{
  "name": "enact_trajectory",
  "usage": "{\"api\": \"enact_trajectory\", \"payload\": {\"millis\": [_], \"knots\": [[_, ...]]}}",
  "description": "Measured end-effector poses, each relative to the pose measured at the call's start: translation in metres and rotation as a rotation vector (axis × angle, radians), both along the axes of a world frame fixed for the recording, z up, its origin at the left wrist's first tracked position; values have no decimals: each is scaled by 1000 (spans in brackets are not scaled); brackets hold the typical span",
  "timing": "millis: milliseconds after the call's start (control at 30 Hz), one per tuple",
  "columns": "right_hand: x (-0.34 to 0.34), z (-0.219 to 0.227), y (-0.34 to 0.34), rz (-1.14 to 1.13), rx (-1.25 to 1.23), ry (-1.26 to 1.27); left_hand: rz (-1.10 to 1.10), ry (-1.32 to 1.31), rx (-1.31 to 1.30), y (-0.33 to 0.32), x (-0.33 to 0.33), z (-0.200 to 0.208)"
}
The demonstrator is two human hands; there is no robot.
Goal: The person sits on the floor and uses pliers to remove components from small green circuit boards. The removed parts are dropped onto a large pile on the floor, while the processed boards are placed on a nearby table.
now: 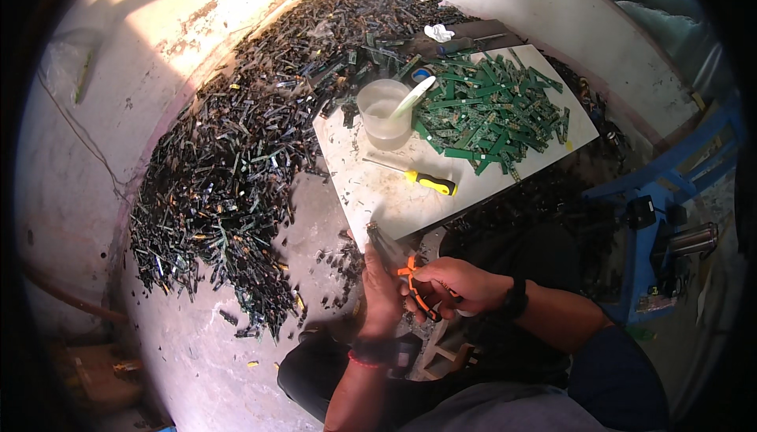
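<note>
My right hand [465, 284] is closed around orange-and-black pliers [426, 304]. Close beside it, at the near corner of the white board [355, 172], my left hand [380, 290] grips a narrow greyish strip [383, 241], smeared by motion. The pliers' jaws are beside the left fingers; whether they touch the strip I cannot tell. On the board, beyond both hands, lies a yellow-and-black screwdriver [430, 182]. Behind it stands a translucent plastic cup [385, 126] with a pale green-white handle [412, 97] leaning out. Many slim green circuit boards [489, 112] are heaped to the right.
A large heap of dark strips [229, 172] covers the floor to the left and far side. Past the board are a dark screwdriver [469, 42], a crumpled white wad [438, 33] and a blue ring [421, 74]. A blue chair [654, 231] stands at right.
</note>
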State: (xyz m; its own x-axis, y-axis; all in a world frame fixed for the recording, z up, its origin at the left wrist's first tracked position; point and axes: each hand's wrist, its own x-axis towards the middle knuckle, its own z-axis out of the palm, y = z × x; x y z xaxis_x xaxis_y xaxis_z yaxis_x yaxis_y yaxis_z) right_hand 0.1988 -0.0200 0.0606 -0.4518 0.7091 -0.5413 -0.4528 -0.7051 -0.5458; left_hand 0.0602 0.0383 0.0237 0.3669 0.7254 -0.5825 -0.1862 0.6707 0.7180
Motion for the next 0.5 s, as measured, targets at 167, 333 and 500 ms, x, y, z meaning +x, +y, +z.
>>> {"api": "enact_trajectory", "payload": {"millis": [167,333,500], "knots": [[-1,5,0,-7,6,-60,-29,218,161,-2,-3,-16],[-2,4,-2,-48,-14,-56,9,167,117,-3,1,-13],[3,8,2,7,13,-120,11,148,129,-1,4,-13]]}}
